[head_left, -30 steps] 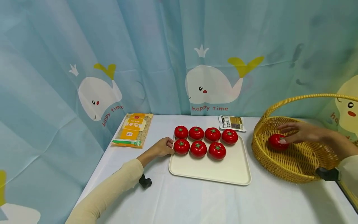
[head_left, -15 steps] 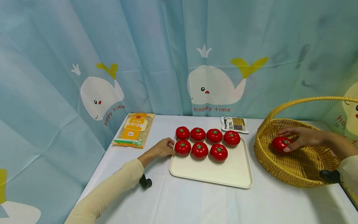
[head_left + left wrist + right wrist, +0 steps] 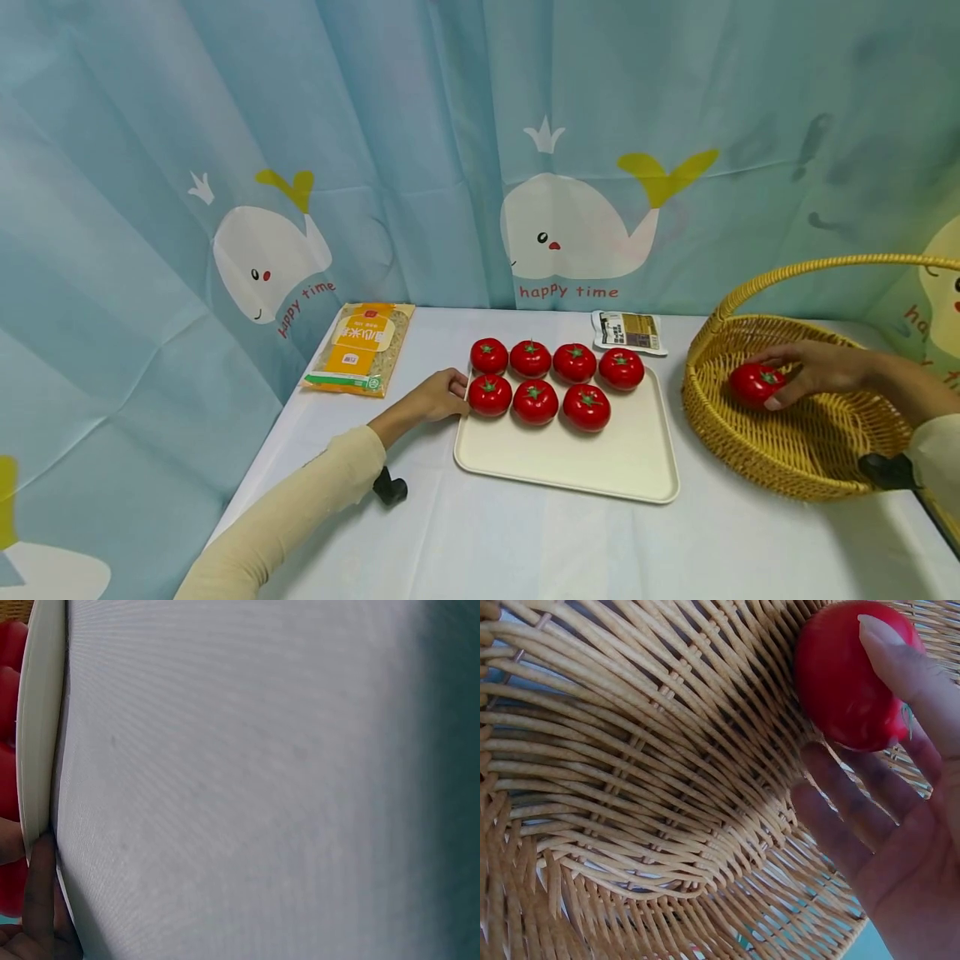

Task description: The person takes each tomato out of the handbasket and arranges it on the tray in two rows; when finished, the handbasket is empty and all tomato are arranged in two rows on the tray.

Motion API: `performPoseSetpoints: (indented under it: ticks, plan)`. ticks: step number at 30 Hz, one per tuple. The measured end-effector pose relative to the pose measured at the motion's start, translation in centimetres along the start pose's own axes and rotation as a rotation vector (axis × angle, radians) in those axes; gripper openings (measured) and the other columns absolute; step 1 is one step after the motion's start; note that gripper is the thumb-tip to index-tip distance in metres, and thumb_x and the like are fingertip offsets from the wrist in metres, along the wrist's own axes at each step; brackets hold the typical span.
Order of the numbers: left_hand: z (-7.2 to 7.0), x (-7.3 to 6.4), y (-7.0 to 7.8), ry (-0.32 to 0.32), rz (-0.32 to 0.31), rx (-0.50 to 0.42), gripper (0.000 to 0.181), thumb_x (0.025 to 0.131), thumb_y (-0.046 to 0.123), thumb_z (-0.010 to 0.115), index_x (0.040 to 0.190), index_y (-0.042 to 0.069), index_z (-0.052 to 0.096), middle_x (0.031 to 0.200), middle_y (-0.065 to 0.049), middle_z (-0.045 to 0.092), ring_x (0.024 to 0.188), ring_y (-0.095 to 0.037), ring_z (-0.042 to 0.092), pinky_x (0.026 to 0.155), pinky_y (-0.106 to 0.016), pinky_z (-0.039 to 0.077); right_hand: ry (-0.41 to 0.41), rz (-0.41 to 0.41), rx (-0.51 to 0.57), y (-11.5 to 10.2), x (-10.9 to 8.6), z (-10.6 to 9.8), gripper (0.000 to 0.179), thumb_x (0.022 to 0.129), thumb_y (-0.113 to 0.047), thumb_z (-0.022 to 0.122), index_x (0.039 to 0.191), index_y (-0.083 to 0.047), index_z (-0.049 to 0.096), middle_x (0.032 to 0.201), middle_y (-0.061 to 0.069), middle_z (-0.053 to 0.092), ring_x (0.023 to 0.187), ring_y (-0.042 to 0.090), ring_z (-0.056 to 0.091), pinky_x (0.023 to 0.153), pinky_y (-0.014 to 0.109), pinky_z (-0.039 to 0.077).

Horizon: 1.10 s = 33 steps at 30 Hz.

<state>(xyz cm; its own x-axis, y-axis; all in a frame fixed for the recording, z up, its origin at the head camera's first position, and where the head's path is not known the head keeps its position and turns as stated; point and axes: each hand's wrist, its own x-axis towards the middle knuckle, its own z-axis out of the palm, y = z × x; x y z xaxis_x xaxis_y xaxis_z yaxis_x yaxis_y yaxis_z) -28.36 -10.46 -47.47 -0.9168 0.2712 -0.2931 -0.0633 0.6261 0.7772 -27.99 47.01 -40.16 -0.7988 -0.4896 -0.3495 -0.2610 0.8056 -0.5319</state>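
In the basket at the right, my right hand (image 3: pixel 828 367) grips a red tomato (image 3: pixel 752 385) with a green calyx. Up close in the right wrist view, the thumb lies across the tomato (image 3: pixel 847 682), and the other fingers reach along its far side and below. My left hand (image 3: pixel 435 396) pinches the left edge of a cream tray (image 3: pixel 555 454), thumb above the rim and a finger under it in the left wrist view. Several tomatoes (image 3: pixel 587 408) stand on that tray in two rows, filling its back and left part.
The woven basket (image 3: pixel 731 446) has a tall arched handle (image 3: pixel 825 262). A yellow bag of grain (image 3: pixel 360 350) lies at the back left, and a small flat packet (image 3: pixel 628 332) behind the tray. A blue curtain (image 3: pixel 420 167) hangs at the table's back and left.
My right hand has closed its fingers on the tomato in the basket, which has turned slightly. The left hand keeps its hold on the tray's edge. The whole view has shifted slightly.
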Motion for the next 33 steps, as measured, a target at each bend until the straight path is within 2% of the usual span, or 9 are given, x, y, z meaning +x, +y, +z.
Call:
performPoseSetpoints:
  ticks: [5,11,14,21,24,26,30,33]
  plan:
    - [0.0,-0.1,0.1,0.006,0.006,-0.001,0.044,0.076,0.003,0.073,0.117,0.000,0.058,0.095,-0.007,0.061,0.082,-0.015,0.057,0.070,-0.022,0.050,0.007,0.007,-0.003,-0.4,0.3,0.0,0.068,0.087,-0.019,0.077,0.136,0.015,0.045,0.124,0.026,0.059,0.103,0.017,0.059,0.075,0.024,0.054]
    - [-0.1,-0.2,0.1,0.005,0.008,-0.004,0.044,0.077,0.004,0.073,0.118,0.000,0.057,0.096,-0.007,0.062,0.083,-0.015,0.057,0.071,-0.022,0.050,0.033,0.036,-0.020,-0.9,0.5,0.1,0.070,0.085,-0.022,0.079,0.135,0.013,0.046,0.121,0.022,0.060,0.103,0.023,0.060,0.073,0.024,0.054]
    - [-0.1,-0.2,0.1,-0.001,0.014,-0.006,0.044,0.077,0.003,0.072,0.119,-0.001,0.057,0.095,-0.007,0.062,0.083,-0.015,0.057,0.070,-0.022,0.050,0.048,0.043,-0.031,-1.2,0.3,0.2,0.070,0.085,-0.024,0.079,0.136,0.012,0.047,0.121,0.021,0.060,0.103,0.022,0.060,0.073,0.024,0.053]
    - [-0.1,-0.2,0.2,-0.007,0.011,-0.002,0.044,0.078,0.003,0.072,0.119,0.000,0.057,0.096,-0.007,0.061,0.083,-0.015,0.057,0.071,-0.022,0.050,0.110,-0.005,-0.029,-1.3,-0.5,0.3,0.066,0.085,-0.019,0.079,0.135,0.011,0.049,0.121,0.021,0.061,0.094,-0.002,0.057,0.072,0.024,0.054]
    - [-0.2,-0.2,0.3,-0.011,0.007,-0.007,0.043,0.077,0.003,0.072,0.118,0.000,0.057,0.097,-0.008,0.061,0.084,-0.015,0.057,0.071,-0.023,0.050,0.130,0.001,-0.002,-1.4,-1.0,0.3,0.066,0.085,-0.019,0.078,0.136,0.011,0.047,0.124,0.025,0.058,0.093,-0.006,0.055,0.072,0.024,0.054]
    - [-0.2,-0.2,0.4,-0.011,0.004,-0.010,0.043,0.077,0.003,0.072,0.118,0.000,0.057,0.097,-0.008,0.060,0.084,-0.015,0.056,0.070,-0.023,0.050,0.147,0.014,-0.001,-1.4,-1.2,0.2,0.066,0.086,-0.019,0.078,0.137,0.010,0.047,0.127,0.028,0.056,0.094,-0.005,0.055,0.072,0.024,0.054]
    - [-0.2,-0.3,0.4,-0.009,0.001,-0.004,0.042,0.077,0.003,0.072,0.117,0.000,0.058,0.097,-0.007,0.060,0.084,-0.015,0.056,0.071,-0.022,0.050,0.191,0.054,-0.046,-1.7,-1.7,0.0,0.069,0.085,-0.024,0.079,0.138,0.008,0.047,0.129,0.029,0.055,0.101,0.014,0.060,0.070,0.025,0.053]
    - [-0.2,-0.3,0.4,-0.009,0.006,0.002,0.043,0.077,0.003,0.072,0.117,0.000,0.058,0.097,-0.007,0.060,0.084,-0.015,0.056,0.071,-0.022,0.050,0.213,0.073,-0.060,-2.0,-2.2,-0.3,0.070,0.086,-0.026,0.079,0.138,0.008,0.047,0.127,0.028,0.056,0.100,0.021,0.061,0.069,0.025,0.052]
